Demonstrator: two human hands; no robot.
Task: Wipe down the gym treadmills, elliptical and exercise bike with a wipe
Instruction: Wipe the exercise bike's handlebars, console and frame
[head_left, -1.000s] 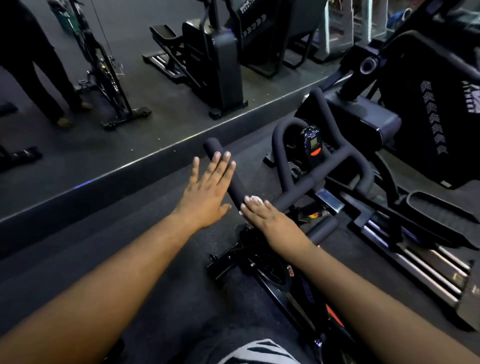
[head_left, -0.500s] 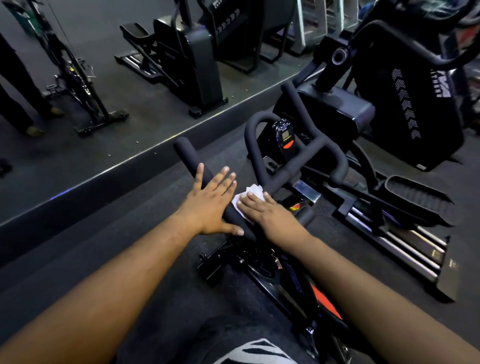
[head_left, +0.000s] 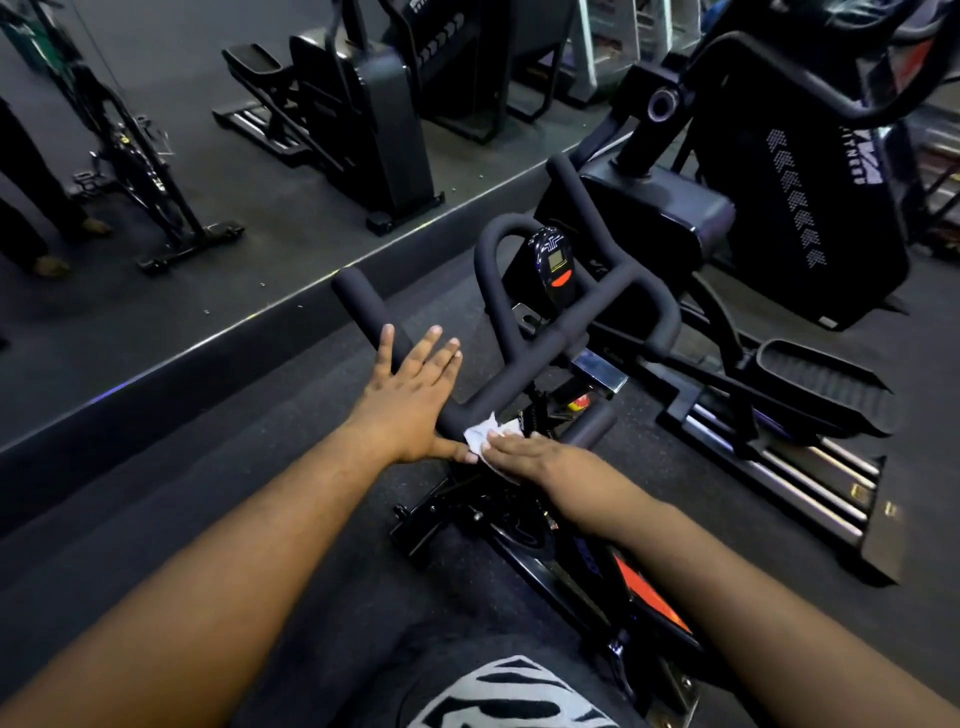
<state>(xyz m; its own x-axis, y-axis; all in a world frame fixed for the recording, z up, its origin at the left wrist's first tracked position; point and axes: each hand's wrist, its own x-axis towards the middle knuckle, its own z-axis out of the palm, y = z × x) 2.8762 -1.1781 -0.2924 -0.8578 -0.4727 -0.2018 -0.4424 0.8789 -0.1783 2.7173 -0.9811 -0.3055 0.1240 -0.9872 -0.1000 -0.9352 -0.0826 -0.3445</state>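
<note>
From the head camera, the work stands at the black exercise bike with foam-padded handlebars (head_left: 561, 332), and it reads as partway through that machine: the crumpled white paper wipe (head_left: 485, 431) is pressed against the near end of the left foam grip bar (head_left: 384, 332), where it bends into the crossbar, so that stretch seems to be what is being cleaned now. Nothing shows which surfaces are already wiped; no damp sheen can be made out on the foam. By my judgement the looped centre bars, the small oval black console with an orange button (head_left: 556, 262) and the right grip remain to be done, and the large black elliptical with ridged foot pedals (head_left: 769, 208) just beyond the bike, as well as any treadmills, cannot be judged either way. The left hand (head_left: 410, 395) lies flat with straight, spread fingers on top of the left grip bar, steadying it and gripping nothing, its thumb reaching toward the wipe. The right hand (head_left: 524, 454) rests palm down with nearly straight fingers on the wipe, pressing it onto the bar rather than pinching it. The two hands are just beside each other, almost touching at the wipe.
</note>
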